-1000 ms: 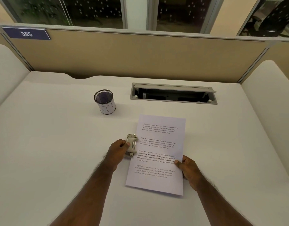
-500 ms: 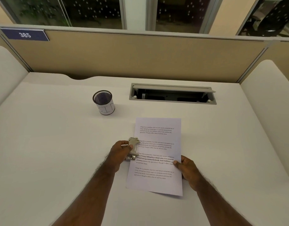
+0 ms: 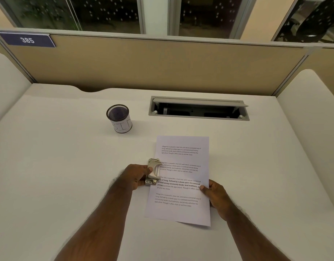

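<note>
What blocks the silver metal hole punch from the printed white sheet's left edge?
Nothing visible: the left hand grips the silver metal hole punch at the left edge of the printed white sheet; the right hand holds the opposite edge.

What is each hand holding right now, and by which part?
The left hand grips the metal hole punch by its left side, thumb on top. The right hand pinches the printed sheet at its right edge.

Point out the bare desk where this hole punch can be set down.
Widest patch: the desk left of the left hand, nearer than the mesh pen cup. Another lies right of the printed sheet, nearer than the open cable hatch, beyond the right hand. Crowded: the sheet's left edge, where the hole punch sits.
</note>
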Demonstrator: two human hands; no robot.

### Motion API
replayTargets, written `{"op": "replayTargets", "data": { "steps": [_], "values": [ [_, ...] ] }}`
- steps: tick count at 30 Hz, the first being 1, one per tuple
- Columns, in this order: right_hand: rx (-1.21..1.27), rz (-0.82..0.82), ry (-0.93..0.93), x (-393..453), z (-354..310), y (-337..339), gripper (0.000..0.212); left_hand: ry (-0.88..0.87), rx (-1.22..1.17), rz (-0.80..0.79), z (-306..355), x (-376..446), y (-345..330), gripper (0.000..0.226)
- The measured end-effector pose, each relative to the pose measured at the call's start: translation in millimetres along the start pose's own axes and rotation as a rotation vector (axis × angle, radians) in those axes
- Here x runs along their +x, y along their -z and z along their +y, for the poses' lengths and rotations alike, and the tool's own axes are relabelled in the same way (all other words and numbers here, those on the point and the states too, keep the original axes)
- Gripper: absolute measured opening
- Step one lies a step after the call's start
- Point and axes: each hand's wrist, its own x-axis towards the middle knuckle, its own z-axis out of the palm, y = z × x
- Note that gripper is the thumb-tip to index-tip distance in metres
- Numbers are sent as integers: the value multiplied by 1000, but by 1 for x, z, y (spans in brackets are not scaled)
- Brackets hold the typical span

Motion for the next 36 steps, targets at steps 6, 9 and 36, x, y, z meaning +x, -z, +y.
{"op": "replayTargets", "data": {
  "steps": [6, 9, 36],
  "values": [
    [9, -2, -3, -2, -2, 0, 20, 23, 1, -6, 1, 1, 2, 1],
    [19, -8, 3, -2, -3, 0, 22, 14, 4, 1, 0, 4, 2, 3],
    [-3, 82, -14, -8, -4, 4, 23, -338, 140, 172, -5, -14, 52, 19]
  ]
}}
